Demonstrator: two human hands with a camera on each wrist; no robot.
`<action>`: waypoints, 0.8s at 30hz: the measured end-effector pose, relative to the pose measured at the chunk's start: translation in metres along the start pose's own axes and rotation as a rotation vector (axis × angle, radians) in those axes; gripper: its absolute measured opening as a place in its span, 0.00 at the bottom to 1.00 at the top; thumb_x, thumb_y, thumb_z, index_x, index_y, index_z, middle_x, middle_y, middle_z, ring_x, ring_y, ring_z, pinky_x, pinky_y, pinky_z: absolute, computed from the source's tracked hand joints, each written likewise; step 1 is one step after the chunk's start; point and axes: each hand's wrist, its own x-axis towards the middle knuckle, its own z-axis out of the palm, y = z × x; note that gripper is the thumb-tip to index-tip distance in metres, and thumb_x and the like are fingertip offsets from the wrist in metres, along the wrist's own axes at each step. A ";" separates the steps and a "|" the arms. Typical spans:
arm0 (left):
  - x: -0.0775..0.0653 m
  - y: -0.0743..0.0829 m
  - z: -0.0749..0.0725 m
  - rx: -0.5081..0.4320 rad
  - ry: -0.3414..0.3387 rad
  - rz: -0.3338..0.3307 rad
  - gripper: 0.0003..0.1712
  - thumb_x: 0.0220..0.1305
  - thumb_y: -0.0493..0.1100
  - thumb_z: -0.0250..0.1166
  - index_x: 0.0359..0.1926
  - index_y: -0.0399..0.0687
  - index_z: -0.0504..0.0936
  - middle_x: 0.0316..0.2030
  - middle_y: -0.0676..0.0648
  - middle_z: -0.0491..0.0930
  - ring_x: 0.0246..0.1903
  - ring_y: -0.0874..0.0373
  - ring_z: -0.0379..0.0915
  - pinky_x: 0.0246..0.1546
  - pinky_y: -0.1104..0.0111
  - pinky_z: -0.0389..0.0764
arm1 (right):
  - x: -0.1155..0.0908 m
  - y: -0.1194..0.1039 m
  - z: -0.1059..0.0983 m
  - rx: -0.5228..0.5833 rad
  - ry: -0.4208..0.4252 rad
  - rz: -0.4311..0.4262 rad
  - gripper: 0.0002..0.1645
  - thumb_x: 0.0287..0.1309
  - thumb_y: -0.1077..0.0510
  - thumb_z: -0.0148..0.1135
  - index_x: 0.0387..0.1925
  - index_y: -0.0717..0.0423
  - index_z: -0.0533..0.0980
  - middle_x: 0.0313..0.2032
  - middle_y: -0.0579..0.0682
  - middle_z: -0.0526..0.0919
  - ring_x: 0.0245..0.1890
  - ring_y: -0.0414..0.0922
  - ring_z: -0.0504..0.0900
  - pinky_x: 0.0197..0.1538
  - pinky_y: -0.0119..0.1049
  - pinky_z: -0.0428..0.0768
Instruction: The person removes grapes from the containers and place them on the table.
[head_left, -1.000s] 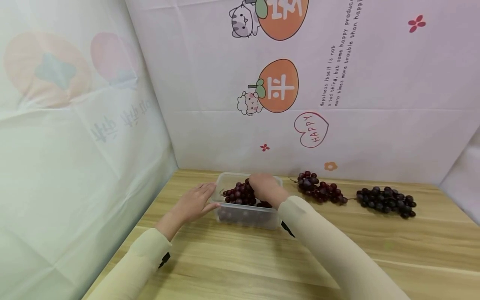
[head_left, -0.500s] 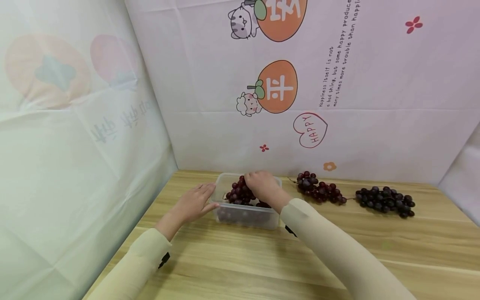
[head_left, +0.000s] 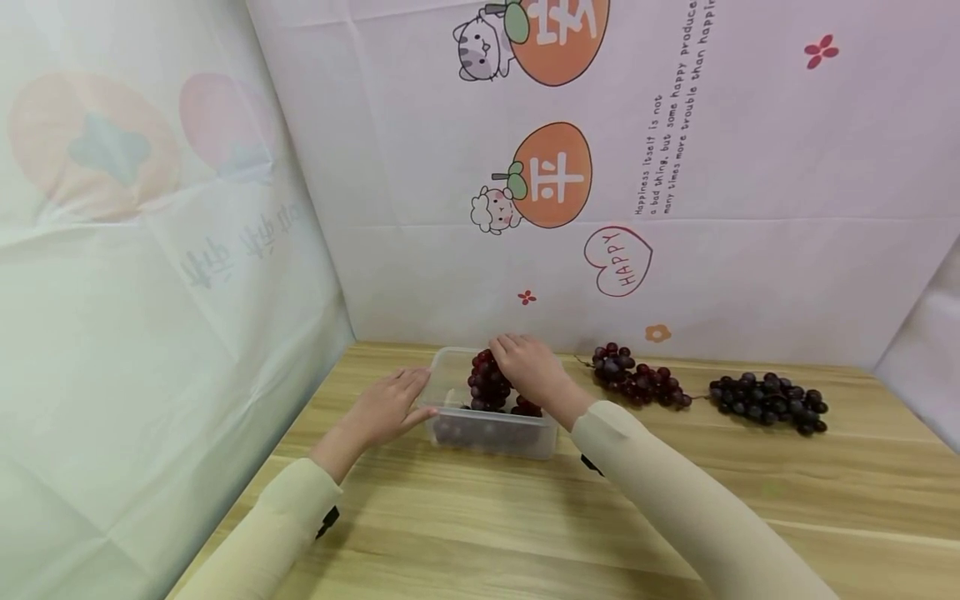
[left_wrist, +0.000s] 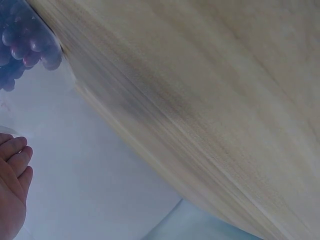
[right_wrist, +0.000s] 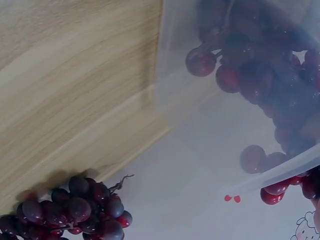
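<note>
A clear plastic container (head_left: 510, 417) with grapes inside stands on the wooden table. My right hand (head_left: 534, 368) grips the upper part of a bunch of red grapes (head_left: 487, 385), which hangs inside the container; its fingertips are hidden by the back of the hand. Other red grapes (head_left: 527, 407) show in the container under that hand. At the container's left end, my left hand (head_left: 384, 407) touches the rim, fingers extended and thumb near the front edge. In the left wrist view the fingers (left_wrist: 19, 155) appear at the lower left, fairly straight.
Right of the container lies a reddish bunch of grapes (head_left: 641, 379), also seen in the right wrist view. Farther right lies a black bunch of grapes (head_left: 768, 402). A printed white cloth (head_left: 420, 275) hangs behind the table (head_left: 450, 517), and another cloth (head_left: 225, 350) borders its left side.
My right hand has risen slightly, and the bunch of grapes has swung from lying leftward to hanging more upright. My left hand has stayed in place.
</note>
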 end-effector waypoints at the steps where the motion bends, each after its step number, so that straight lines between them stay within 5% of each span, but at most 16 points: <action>1: 0.000 0.000 0.000 0.000 -0.003 -0.001 0.41 0.72 0.59 0.54 0.69 0.29 0.61 0.66 0.33 0.65 0.66 0.41 0.61 0.67 0.51 0.61 | -0.001 0.000 0.001 -0.002 -0.001 0.000 0.22 0.57 0.68 0.67 0.53 0.66 0.75 0.49 0.58 0.82 0.50 0.51 0.81 0.53 0.41 0.81; 24: 0.000 -0.001 0.002 -0.020 0.005 -0.005 0.42 0.72 0.60 0.52 0.69 0.29 0.61 0.66 0.34 0.65 0.66 0.41 0.61 0.68 0.51 0.59 | -0.015 0.008 -0.010 -0.055 0.088 -0.015 0.24 0.58 0.70 0.65 0.57 0.68 0.75 0.55 0.60 0.79 0.57 0.52 0.78 0.62 0.44 0.72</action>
